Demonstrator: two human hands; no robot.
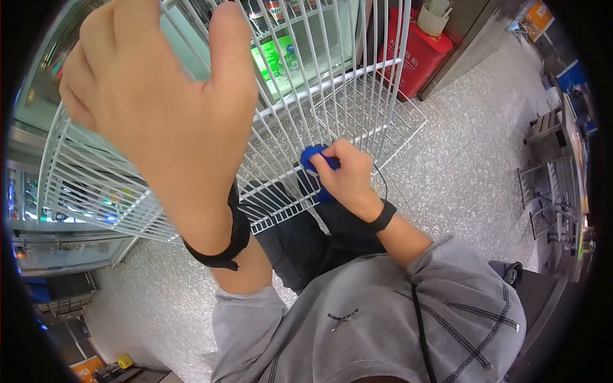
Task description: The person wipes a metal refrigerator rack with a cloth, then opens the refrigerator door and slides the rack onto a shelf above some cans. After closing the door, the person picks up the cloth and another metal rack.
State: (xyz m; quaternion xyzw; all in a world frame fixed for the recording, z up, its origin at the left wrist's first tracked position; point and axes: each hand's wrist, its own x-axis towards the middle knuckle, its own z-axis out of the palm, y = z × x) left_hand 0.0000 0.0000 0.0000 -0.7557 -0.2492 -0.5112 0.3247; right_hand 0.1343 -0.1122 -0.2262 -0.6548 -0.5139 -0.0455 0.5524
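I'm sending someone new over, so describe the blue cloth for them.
Find the white rack, then the right hand in front of it. The bunched cloth is pinched in its fingers, bright blue against the white rack and dark trousers.

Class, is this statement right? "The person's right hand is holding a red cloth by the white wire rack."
Not quite: the cloth is blue, not red, as the head view shows. The right hand does hold it by the white wire rack.

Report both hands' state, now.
Left hand: whether it grips the wire rack cannot be told.
Right hand: closed, holding what looks like blue cloth.
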